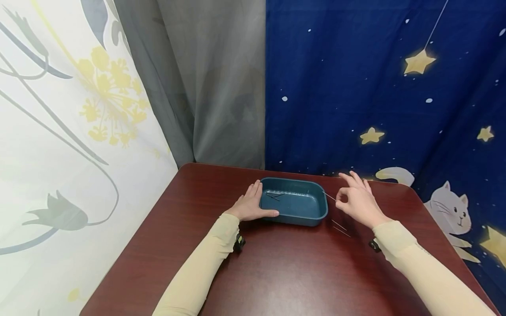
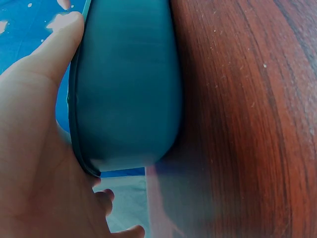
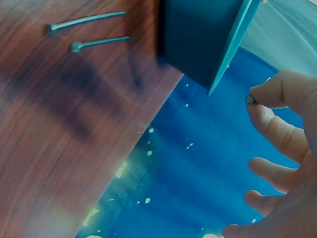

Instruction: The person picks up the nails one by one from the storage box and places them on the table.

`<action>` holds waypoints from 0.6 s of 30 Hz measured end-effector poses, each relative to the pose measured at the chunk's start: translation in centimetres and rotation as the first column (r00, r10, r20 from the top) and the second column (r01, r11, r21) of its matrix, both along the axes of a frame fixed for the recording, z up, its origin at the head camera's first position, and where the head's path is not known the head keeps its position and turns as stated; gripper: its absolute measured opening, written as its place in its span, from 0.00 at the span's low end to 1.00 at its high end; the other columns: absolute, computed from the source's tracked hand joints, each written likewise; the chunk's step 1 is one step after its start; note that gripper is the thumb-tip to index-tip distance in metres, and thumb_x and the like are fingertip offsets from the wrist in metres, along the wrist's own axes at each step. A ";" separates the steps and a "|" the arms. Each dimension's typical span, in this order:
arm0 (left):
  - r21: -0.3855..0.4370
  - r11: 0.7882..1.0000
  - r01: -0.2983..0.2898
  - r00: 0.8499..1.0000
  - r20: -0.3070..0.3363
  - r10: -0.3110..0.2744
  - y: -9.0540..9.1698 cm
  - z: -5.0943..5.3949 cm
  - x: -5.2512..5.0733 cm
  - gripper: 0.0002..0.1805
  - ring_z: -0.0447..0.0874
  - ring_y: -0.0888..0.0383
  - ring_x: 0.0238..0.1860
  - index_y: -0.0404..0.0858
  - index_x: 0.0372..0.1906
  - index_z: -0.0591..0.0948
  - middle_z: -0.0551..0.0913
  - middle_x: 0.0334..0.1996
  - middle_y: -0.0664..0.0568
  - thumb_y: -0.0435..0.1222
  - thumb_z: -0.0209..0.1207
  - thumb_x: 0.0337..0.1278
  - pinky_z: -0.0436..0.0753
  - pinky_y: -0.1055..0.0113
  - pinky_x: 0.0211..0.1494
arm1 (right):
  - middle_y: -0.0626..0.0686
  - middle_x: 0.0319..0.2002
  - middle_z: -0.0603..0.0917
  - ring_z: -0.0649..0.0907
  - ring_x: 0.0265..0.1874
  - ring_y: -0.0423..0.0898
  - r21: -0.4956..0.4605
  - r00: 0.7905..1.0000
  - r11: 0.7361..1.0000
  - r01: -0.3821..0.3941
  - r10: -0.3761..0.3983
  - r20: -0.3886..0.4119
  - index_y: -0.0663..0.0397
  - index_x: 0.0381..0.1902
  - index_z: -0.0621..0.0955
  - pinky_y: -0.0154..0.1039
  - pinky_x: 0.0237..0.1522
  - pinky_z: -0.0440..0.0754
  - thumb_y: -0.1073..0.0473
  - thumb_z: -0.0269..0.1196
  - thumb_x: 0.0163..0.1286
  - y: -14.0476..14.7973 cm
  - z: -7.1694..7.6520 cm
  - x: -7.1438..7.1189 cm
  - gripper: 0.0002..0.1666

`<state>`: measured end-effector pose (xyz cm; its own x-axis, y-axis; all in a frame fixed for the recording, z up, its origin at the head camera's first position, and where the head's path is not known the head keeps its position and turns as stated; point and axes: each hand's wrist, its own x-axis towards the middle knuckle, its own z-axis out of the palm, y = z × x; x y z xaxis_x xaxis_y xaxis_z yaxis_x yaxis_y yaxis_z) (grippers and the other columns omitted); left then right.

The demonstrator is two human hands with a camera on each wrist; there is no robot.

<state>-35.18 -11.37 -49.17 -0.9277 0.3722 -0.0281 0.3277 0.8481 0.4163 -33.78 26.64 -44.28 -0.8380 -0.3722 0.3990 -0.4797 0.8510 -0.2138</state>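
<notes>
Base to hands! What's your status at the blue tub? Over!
Left hand touching blue tub. Right hand pinching a nail near its right end. Two loose nails on the table; nothing seen in the way.

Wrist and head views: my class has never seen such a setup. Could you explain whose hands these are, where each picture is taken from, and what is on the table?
No machine here: these are one person's bare hands. The wide picture comes from a camera on the head, the other two from a camera on each wrist.

On the reddish-brown table stands a blue-green tray with thin dark pieces inside, too small to identify. Two nails lie beside it. The left hand touches the tray's left end; the right hand pinches another nail between thumb and finger.
</notes>
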 end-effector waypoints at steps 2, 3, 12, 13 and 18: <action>-0.001 1.000 0.000 1.000 -0.001 0.000 0.0 0.0 0.0 0.73 0.36 0.51 0.80 0.39 0.82 0.42 0.36 0.82 0.51 0.81 0.53 0.39 0.52 0.42 0.75 | 0.65 0.71 0.68 0.54 0.75 0.67 0.001 1.000 1.000 0.008 -0.008 -0.006 0.43 0.21 0.84 0.78 0.65 0.44 0.61 0.70 0.54 0.4 -0.2 0.1 0.07; -0.001 1.000 0.000 1.000 0.000 0.000 0.0 0.0 0.0 0.73 0.36 0.51 0.80 0.39 0.82 0.42 0.36 0.82 0.51 0.81 0.53 0.39 0.53 0.42 0.75 | 0.65 0.70 0.68 0.54 0.75 0.67 0.001 1.000 1.000 0.011 -0.011 -0.009 0.43 0.21 0.83 0.78 0.65 0.44 0.61 0.70 0.54 0.6 -0.3 0.2 0.08; -0.008 1.000 -0.003 1.000 -0.005 0.003 0.1 0.0 0.1 0.73 0.35 0.50 0.80 0.39 0.82 0.42 0.37 0.82 0.50 0.82 0.52 0.39 0.52 0.41 0.75 | 0.66 0.70 0.68 0.55 0.74 0.68 0.010 0.998 0.999 0.053 -0.053 0.036 0.41 0.19 0.83 0.80 0.63 0.45 0.62 0.70 0.53 2.2 -1.3 0.8 0.09; -0.006 1.000 -0.001 1.000 -0.007 0.001 0.1 0.0 0.1 0.74 0.35 0.50 0.80 0.39 0.82 0.42 0.37 0.82 0.50 0.82 0.52 0.39 0.52 0.41 0.75 | 0.66 0.70 0.68 0.55 0.74 0.68 0.016 0.997 0.998 0.056 -0.057 0.043 0.41 0.20 0.83 0.80 0.63 0.44 0.62 0.70 0.53 2.3 -1.4 0.9 0.09; 0.008 1.000 0.003 1.000 -0.012 -0.003 0.0 0.1 0.1 0.74 0.36 0.49 0.80 0.39 0.82 0.43 0.38 0.82 0.49 0.82 0.53 0.39 0.53 0.41 0.75 | 0.67 0.70 0.68 0.54 0.74 0.70 0.033 0.994 0.997 0.063 -0.065 0.082 0.41 0.19 0.82 0.81 0.61 0.43 0.61 0.70 0.54 2.7 -1.8 1.1 0.10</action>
